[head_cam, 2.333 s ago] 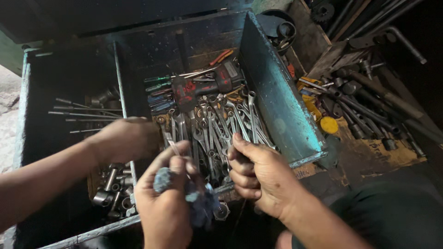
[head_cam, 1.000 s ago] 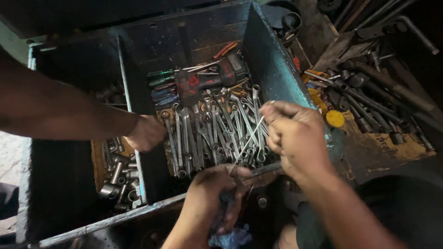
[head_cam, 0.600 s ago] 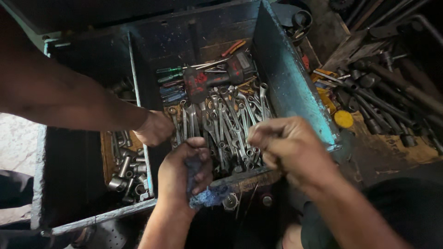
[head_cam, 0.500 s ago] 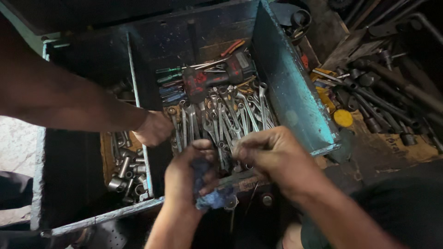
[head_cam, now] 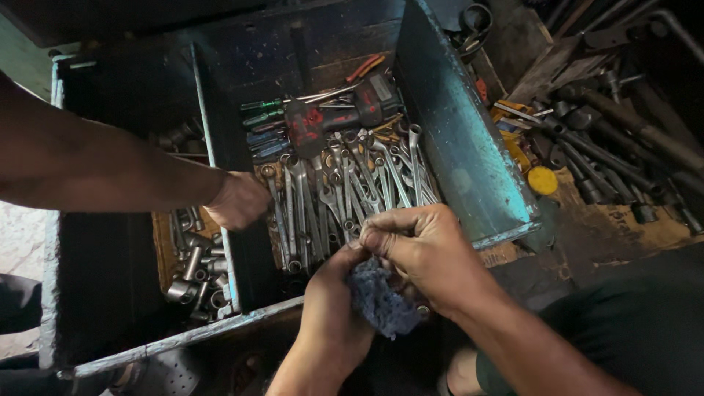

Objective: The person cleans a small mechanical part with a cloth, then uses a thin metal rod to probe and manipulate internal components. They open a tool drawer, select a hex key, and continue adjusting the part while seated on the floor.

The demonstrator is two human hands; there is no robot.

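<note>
Blue metal toolbox [head_cam: 469,161] holding chrome spanners [head_cam: 345,183] and sockets [head_cam: 194,268]; at its near edge, left hand [head_cam: 334,308] and right hand [head_cam: 418,246] are both gripping a blue rag [head_cam: 378,301].

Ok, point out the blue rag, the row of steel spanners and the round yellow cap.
blue rag [head_cam: 381,304], head view, on its bunched middle below the hands.
row of steel spanners [head_cam: 345,191], head view, on a shank mid-row.
round yellow cap [head_cam: 543,180], head view, on its flat top.

The blue rag [head_cam: 381,304] hides whatever the right hand [head_cam: 425,253] pinches.
</note>
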